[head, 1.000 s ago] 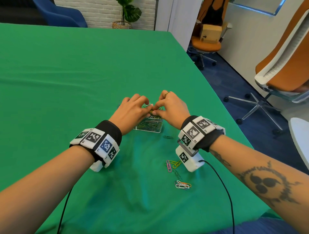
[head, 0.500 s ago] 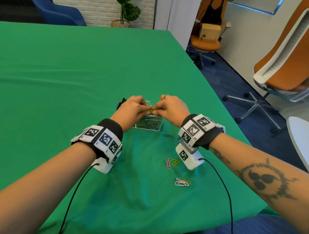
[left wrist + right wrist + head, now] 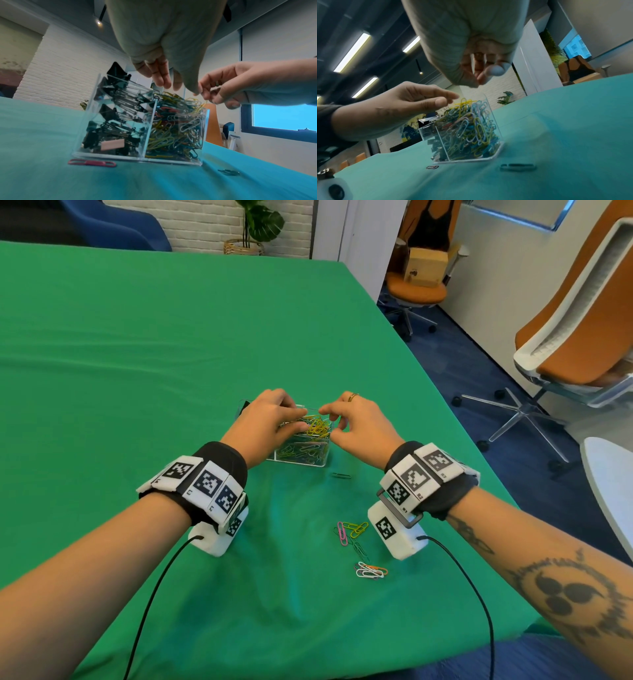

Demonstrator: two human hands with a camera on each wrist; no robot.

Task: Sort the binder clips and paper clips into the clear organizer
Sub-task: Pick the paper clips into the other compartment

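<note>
The clear organizer point(image 3: 298, 462) stands on the green cloth with two compartments. Black binder clips point(image 3: 109, 121) fill the left one, and coloured paper clips point(image 3: 318, 428) are heaped above the rim of the right one. My left hand point(image 3: 296, 416) hovers over the organizer with relaxed fingers just above the yellow clips on top, holding nothing. My right hand point(image 3: 330, 421) hangs beside it at the right edge. Its thumb and index are apart, and I see nothing between them. Loose paper clips lie nearer to me: a dark one point(image 3: 340, 475), a pink-and-yellow cluster point(image 3: 349, 530) and a white-and-orange cluster point(image 3: 370, 570).
A red paper clip point(image 3: 91, 163) lies against the organizer's near left corner. The table's right edge point(image 3: 455, 419) drops to a blue floor with office chairs point(image 3: 582, 344). Cables trail from both wrist cameras toward me.
Both hands' fingertips were pressed together over the paper clip compartment. They have now drawn apart, the right hand moving right, and yellow clips lie on top of the heap.
</note>
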